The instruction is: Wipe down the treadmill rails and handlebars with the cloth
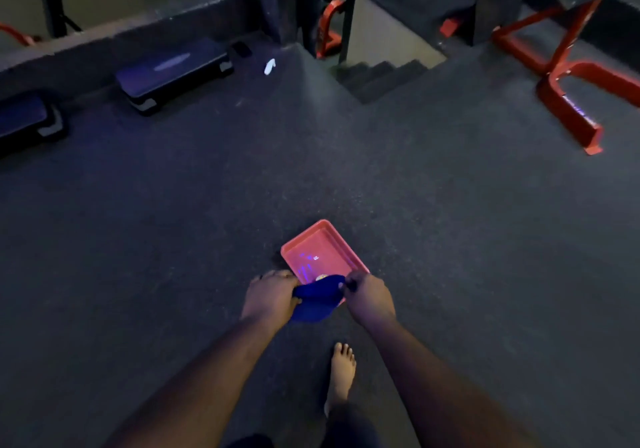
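A blue cloth (317,298) hangs bunched between my two hands, low over the near end of a pink tray (323,248) that lies on the dark rubber floor. My left hand (272,297) grips the cloth's left side with curled fingers. My right hand (369,297) grips its right side the same way. Part of the cloth droops below my hands. No treadmill rail or handlebar shows in this view.
Two dark step platforms (173,73) sit at the back left by a low wall. Stairs (379,76) drop away at the back centre. A red machine frame (568,101) stands at the right. My bare foot (343,375) is on the floor below the tray.
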`<state>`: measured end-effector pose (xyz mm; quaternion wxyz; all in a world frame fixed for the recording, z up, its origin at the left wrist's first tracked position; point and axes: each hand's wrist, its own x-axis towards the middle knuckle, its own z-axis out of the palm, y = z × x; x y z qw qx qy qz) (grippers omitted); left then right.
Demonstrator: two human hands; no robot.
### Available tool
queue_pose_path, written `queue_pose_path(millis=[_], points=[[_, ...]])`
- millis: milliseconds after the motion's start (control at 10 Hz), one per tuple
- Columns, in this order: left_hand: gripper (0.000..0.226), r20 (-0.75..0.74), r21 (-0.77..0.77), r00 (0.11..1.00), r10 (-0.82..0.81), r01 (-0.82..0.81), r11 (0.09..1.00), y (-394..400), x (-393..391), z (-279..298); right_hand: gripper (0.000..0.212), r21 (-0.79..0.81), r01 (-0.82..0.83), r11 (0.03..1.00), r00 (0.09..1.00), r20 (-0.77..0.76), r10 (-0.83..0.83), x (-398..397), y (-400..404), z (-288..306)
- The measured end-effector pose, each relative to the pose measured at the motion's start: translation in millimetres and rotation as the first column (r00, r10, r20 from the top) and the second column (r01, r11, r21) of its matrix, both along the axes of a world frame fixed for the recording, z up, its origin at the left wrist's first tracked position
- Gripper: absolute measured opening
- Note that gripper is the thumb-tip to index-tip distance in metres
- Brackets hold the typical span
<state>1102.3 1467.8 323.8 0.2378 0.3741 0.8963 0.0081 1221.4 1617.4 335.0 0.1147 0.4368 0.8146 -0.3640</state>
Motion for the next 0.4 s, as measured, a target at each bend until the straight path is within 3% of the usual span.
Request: queue_pose_path(millis=[200,400], points=[[0.037,-0.014,0.09,0.995,0.103,-0.101,0.991,92,-70,-91,0.012,-0.002,0.023,1.0,0.998,-0.066,-0.023,-82,106,-90],[0.051,0.147,-0.06,0.983,0.113,-0.105,0.993,121,-89,-175,0.021,-0.049,-0.011,0.999,0.997,0.076,0.014,-96,136,-179]])
